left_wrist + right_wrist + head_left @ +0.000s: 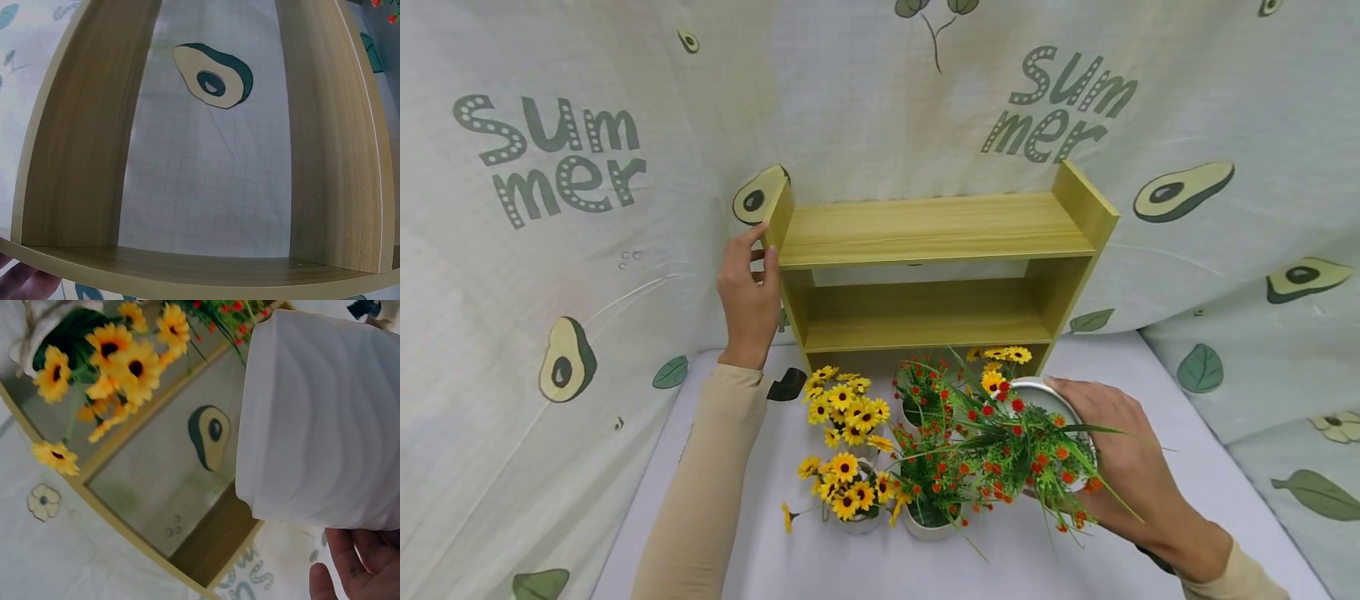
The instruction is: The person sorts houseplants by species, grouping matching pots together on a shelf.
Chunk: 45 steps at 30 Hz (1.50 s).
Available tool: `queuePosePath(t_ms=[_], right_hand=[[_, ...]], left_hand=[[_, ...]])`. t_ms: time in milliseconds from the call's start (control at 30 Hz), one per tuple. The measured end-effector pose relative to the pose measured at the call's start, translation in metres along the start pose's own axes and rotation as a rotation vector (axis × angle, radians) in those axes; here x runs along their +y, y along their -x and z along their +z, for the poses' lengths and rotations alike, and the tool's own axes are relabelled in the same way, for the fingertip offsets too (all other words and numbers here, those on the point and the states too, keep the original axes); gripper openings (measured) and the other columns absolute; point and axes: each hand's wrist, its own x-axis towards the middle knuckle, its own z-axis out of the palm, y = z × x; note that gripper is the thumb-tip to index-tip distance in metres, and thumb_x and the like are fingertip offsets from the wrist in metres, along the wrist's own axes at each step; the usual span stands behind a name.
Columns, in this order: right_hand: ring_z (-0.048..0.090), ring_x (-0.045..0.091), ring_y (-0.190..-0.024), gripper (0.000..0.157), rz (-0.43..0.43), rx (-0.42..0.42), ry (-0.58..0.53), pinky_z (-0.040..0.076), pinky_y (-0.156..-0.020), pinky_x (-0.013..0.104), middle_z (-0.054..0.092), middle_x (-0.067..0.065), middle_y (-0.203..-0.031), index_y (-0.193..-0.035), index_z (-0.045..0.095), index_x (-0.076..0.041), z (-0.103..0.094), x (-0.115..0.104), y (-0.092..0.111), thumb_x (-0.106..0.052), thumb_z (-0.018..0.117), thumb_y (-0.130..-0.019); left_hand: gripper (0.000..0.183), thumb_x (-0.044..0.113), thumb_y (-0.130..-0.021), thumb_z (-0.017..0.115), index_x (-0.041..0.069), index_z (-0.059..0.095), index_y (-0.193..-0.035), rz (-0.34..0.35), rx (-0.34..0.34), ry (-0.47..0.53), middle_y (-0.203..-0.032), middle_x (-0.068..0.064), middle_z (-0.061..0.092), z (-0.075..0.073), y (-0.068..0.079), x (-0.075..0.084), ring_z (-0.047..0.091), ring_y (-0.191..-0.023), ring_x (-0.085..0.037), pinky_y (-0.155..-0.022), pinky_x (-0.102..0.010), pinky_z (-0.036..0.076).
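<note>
My left hand [750,292] is at the upper left side of a light wooden shelf [940,237], thumb and fingers bent against the edge of its side panel. In the left wrist view its fingers [25,281] show just outside that panel. My right hand [1131,467] grips a white flowerpot [319,425] with a wavy, ribbed wall, held above the table. Out of this pot spill grassy green leaves and small red and orange flowers [1030,454], which cover part of its rim. The pot leans toward the head camera in the head view.
Several potted plants stand before the shelf: yellow daisies [847,408], more yellow daisies [850,492] nearer, and red-flowered plants [932,475] beside them. Another yellow-flowered plant [125,362] is at the shelf's lowest level, right. Behind hangs a printed cloth [865,100]; a white cloth covers the table [760,533].
</note>
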Motion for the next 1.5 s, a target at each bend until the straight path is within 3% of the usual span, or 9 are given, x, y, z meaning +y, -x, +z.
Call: queuePosePath(t_ms=[333,467,700,967,1100,1267,1333,1400,1500], right_hand=[[0.055,0.043,-0.110,0.088,-0.088,0.099,0.010,0.026,-0.115,0.024,0.066,0.027,-0.125,-0.137,0.060,0.010,-0.007,0.014,-0.049,-0.069,0.057,-0.098],[0.056,0.045,-0.109,0.087,-0.097,0.103,0.033,0.035,-0.103,0.038,0.066,0.026,-0.126,-0.139,0.059,0.009,-0.011,0.021,-0.067,-0.067,0.056,-0.099],[0.055,0.050,-0.113,0.093,-0.088,0.114,0.034,0.037,-0.090,0.058,0.063,0.028,-0.130,-0.141,0.056,0.008,-0.018,0.030,-0.099,-0.072,0.056,-0.096],[0.059,0.046,-0.120,0.101,-0.080,0.185,0.040,0.040,-0.105,0.047,0.066,0.024,-0.133,-0.141,0.060,0.004,-0.023,0.037,-0.139,-0.080,0.064,-0.085],[0.055,0.047,-0.122,0.112,-0.028,0.175,0.049,0.036,-0.107,0.053,0.063,0.025,-0.135,-0.145,0.058,0.003,-0.026,0.040,-0.158,-0.088,0.065,-0.078],[0.049,0.050,-0.124,0.125,0.120,0.153,0.058,0.033,-0.107,0.059,0.059,0.030,-0.138,-0.154,0.049,0.002,-0.027,0.049,-0.182,-0.091,0.068,-0.071],[0.047,0.050,-0.127,0.126,0.195,0.149,0.055,0.031,-0.108,0.060,0.057,0.031,-0.140,-0.155,0.046,0.002,-0.027,0.054,-0.191,-0.081,0.081,-0.067],[0.047,0.050,-0.129,0.122,0.259,0.143,0.052,0.031,-0.108,0.061,0.058,0.029,-0.140,-0.154,0.046,0.003,-0.025,0.058,-0.200,-0.062,0.094,-0.063],[0.048,0.048,-0.131,0.114,0.322,0.133,0.049,0.030,-0.110,0.060,0.059,0.027,-0.138,-0.152,0.048,0.003,-0.022,0.065,-0.211,-0.032,0.103,-0.058]], left_hand=[[0.034,0.011,-0.110,0.057,0.000,0.060,-0.142,0.014,0.004,-0.007,-0.134,-0.022,0.064,0.001,-0.001,-0.002,0.070,-0.107,-0.037,-0.078,-0.044,0.060],[0.034,0.013,-0.110,0.057,0.000,0.060,-0.142,0.015,0.005,-0.017,-0.134,-0.021,0.064,0.001,0.000,-0.003,0.070,-0.108,-0.035,-0.078,-0.042,0.060],[0.034,0.013,-0.110,0.057,0.000,0.060,-0.142,0.015,0.006,-0.018,-0.134,-0.021,0.065,0.001,0.000,-0.002,0.070,-0.107,-0.036,-0.078,-0.043,0.059],[0.034,0.013,-0.110,0.057,0.000,0.060,-0.142,0.014,0.007,-0.015,-0.134,-0.022,0.064,0.001,0.001,-0.002,0.070,-0.108,-0.036,-0.078,-0.045,0.060],[0.034,0.013,-0.110,0.056,0.000,0.060,-0.142,0.018,0.010,-0.012,-0.134,-0.022,0.064,0.001,0.001,-0.002,0.069,-0.108,-0.037,-0.078,-0.045,0.060],[0.034,0.011,-0.110,0.057,-0.001,0.061,-0.141,0.008,0.011,0.002,-0.133,-0.023,0.064,0.002,0.000,-0.002,0.069,-0.106,-0.038,-0.078,-0.045,0.059],[0.034,0.011,-0.110,0.057,-0.001,0.061,-0.141,0.006,0.012,0.006,-0.132,-0.023,0.064,0.002,0.000,-0.002,0.069,-0.105,-0.038,-0.077,-0.044,0.059],[0.033,0.010,-0.110,0.056,-0.001,0.061,-0.141,0.009,0.014,0.007,-0.131,-0.023,0.064,0.002,0.001,-0.002,0.070,-0.105,-0.038,-0.077,-0.043,0.059],[0.033,0.010,-0.110,0.056,0.000,0.061,-0.140,0.011,0.016,0.012,-0.128,-0.023,0.065,0.002,0.001,-0.001,0.070,-0.105,-0.038,-0.076,-0.043,0.059]])
